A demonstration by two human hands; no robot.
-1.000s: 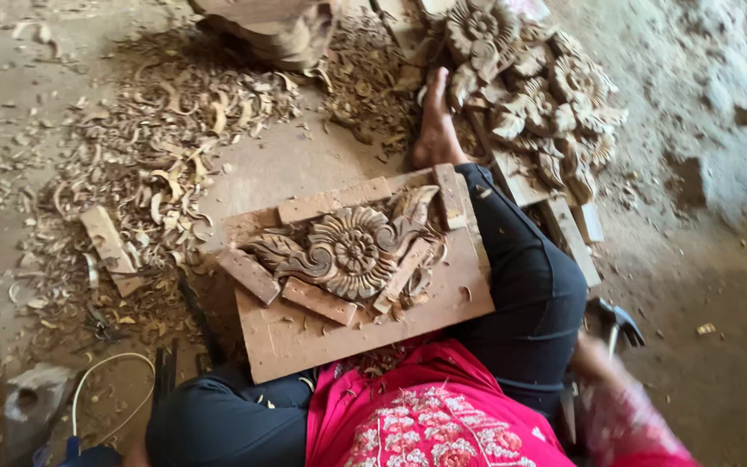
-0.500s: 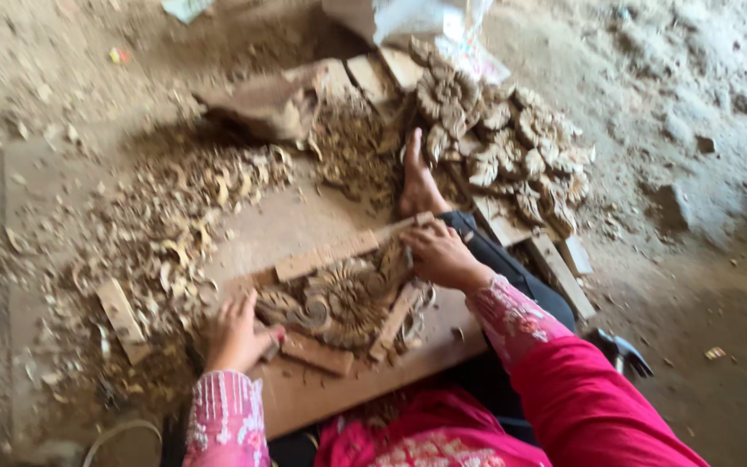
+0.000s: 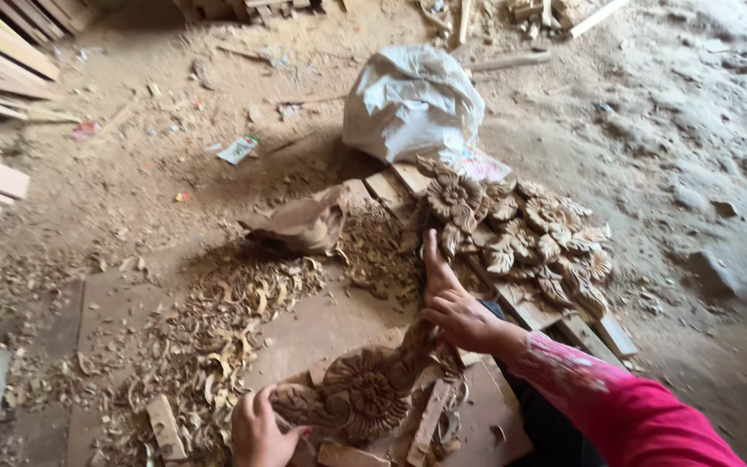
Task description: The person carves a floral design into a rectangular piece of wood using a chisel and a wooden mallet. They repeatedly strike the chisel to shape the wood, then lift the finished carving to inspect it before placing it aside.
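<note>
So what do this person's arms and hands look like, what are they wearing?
Both hands are bare, no gloves. The right hand comes out of a long bright pink sleeve with a paler speckled pattern near the wrist. The left hand shows red nail polish; its sleeve is out of frame.

One camera on my head, tilted down and forward over my lap, my left hand (image 3: 261,431) and right hand (image 3: 460,318) close at the near edge, dirt floor stretching far ahead, white sack (image 3: 411,104) at far centre, no second view
</note>
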